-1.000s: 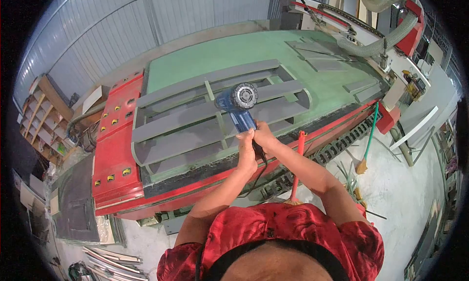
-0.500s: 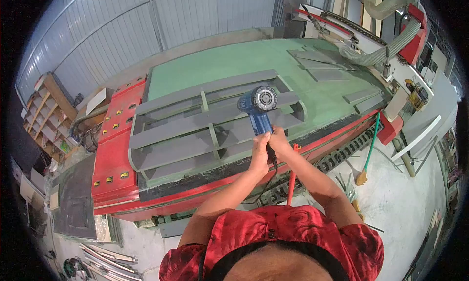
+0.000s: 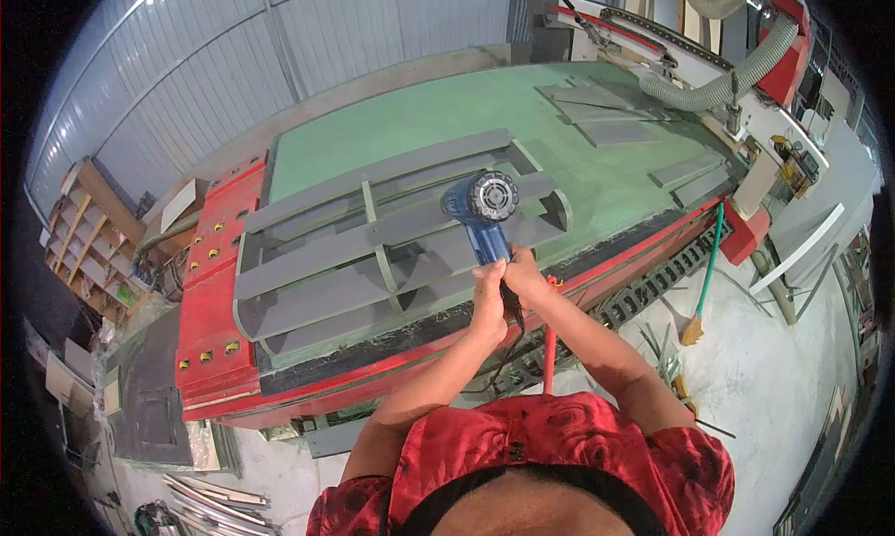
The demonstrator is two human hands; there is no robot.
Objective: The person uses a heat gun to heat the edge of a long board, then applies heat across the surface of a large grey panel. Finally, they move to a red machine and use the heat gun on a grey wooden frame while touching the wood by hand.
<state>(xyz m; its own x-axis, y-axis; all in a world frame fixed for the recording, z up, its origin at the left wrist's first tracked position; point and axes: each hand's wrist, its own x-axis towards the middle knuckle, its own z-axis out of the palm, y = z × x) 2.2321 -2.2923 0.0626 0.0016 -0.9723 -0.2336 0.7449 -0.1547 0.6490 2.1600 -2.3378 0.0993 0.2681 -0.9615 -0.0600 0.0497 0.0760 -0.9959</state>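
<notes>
A blue heat gun (image 3: 485,221) with a round grey back is held upright in front of me, its rear vent facing up toward me. My left hand (image 3: 490,298) is closed around the lower handle, and my right hand (image 3: 524,273) is closed on it from the other side. A black cord hangs below the hands. Behind the heat gun, a grey slatted frame (image 3: 373,233) with curved ends and cross ribs lies on the green machine bed (image 3: 326,144). Part of the frame is hidden by the tool.
Grey flat offcuts (image 3: 611,130) lie on the bed's far right. A machine gantry with a ridged hose (image 3: 695,98) stands at the right. A green-handled broom (image 3: 710,275) leans on the bed's edge. Wooden shelves (image 3: 89,228) are at the left; strips (image 3: 219,508) lie on the floor.
The heat gun and both hands sit slightly further left in view. The frame, bed and surroundings have also shifted a little left and up in the picture. The grip looks unchanged.
</notes>
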